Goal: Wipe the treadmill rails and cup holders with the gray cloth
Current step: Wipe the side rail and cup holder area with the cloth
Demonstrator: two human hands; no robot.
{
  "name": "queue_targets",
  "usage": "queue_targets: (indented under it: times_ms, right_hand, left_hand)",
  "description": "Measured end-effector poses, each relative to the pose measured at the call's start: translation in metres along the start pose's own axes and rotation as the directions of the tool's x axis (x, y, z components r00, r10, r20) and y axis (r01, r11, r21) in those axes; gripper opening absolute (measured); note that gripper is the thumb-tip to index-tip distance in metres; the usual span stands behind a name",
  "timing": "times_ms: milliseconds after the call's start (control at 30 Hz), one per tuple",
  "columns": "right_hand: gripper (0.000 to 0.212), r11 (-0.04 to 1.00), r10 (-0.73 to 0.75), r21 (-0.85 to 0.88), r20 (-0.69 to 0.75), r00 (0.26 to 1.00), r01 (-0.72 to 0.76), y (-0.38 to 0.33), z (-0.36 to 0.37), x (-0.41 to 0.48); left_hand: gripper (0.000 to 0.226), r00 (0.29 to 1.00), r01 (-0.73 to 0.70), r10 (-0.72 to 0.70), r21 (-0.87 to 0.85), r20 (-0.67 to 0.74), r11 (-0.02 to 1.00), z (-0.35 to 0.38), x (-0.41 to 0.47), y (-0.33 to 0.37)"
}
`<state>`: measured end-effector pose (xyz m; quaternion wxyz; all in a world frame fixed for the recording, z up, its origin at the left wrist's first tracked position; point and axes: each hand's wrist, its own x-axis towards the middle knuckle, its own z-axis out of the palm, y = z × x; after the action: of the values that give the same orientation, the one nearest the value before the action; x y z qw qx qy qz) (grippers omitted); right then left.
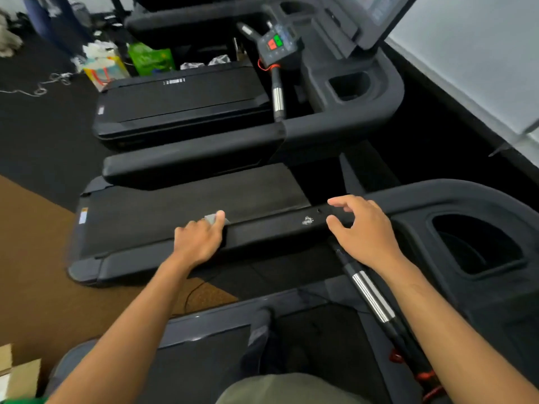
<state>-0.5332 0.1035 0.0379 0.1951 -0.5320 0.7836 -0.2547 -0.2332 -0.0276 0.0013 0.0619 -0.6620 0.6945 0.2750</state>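
Observation:
A dark treadmill rail (271, 228) runs across the middle of the view. My left hand (198, 239) presses on its left part, closed over a gray cloth (212, 219) that peeks out under the fingertips. My right hand (360, 228) hovers over the rail further right, fingers spread and curled, holding nothing. A small whitish smudge (306, 220) sits on the rail between the two hands. The cup holder (475, 243) is a deep dark recess at the right end of this rail.
A silver-banded handlebar (372, 295) slants below my right forearm. A second treadmill (180, 103) stands beyond, with its own rail (192, 158), cup holder (348, 86) and a red-and-green button panel (277, 43). Bags lie on the floor at the far left.

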Motion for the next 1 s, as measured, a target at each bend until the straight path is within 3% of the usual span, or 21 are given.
queue_targets:
  times_ms: [33, 200, 367, 433, 567, 700, 833, 900, 967, 1000]
  right_hand:
    - [0.037, 1.0, 0.028, -0.008, -0.011, 1.0, -0.028, 0.003, -0.001, 0.001]
    - [0.036, 0.989, 0.148, -0.022, -0.062, 0.987, -0.149, 0.013, -0.011, 0.004]
    - [0.038, 0.965, 0.256, -0.02, -0.131, 0.958, -0.261, 0.016, -0.014, 0.0]
    - [0.037, 0.951, 0.301, -0.016, -0.172, 0.938, -0.308, 0.019, -0.015, -0.003]
    - [0.038, 0.912, 0.394, -0.006, -0.258, 0.882, -0.409, 0.03, -0.022, -0.013]
    - [0.039, 0.882, 0.455, 0.022, -0.3, 0.839, -0.47, 0.041, -0.025, -0.021]
    - [0.039, 0.87, 0.479, 0.043, -0.308, 0.822, -0.491, 0.045, -0.025, -0.018]
    - [0.039, 0.87, 0.48, 0.049, -0.313, 0.819, -0.491, 0.047, -0.026, -0.014]
    - [0.039, 0.871, 0.481, 0.059, -0.313, 0.819, -0.488, 0.05, -0.029, -0.011]
    - [0.039, 0.872, 0.48, 0.061, -0.312, 0.82, -0.487, 0.052, -0.03, -0.009]
  left_hand:
    - [0.049, 0.999, -0.036, 0.035, 0.059, 0.018, 0.998, 0.006, 0.004, 0.016]
    - [0.075, 0.983, -0.039, 0.045, -0.033, 0.179, 0.999, 0.018, 0.028, 0.077]
    - [0.072, 0.934, -0.189, 0.236, -0.188, 0.27, 0.964, 0.032, 0.03, 0.138]
    - [0.063, 0.891, -0.316, 0.366, -0.212, 0.268, 0.925, 0.042, 0.027, 0.154]
    - [0.049, 0.799, -0.562, 0.588, -0.193, 0.127, 0.804, 0.057, 0.017, 0.137]
    - [0.061, 0.622, -0.782, 0.779, 0.021, 0.082, 0.623, 0.054, 0.003, 0.081]
    - [0.066, 0.499, -0.843, 0.865, 0.267, 0.057, 0.468, 0.045, 0.017, 0.077]
    - [0.086, 0.499, -0.828, 0.862, 0.342, 0.087, 0.445, 0.046, 0.024, 0.09]
    - [0.11, 0.549, -0.796, 0.829, 0.367, 0.108, 0.48, 0.053, 0.028, 0.104]
    - [0.113, 0.585, -0.775, 0.804, 0.369, 0.108, 0.514, 0.058, 0.029, 0.11]
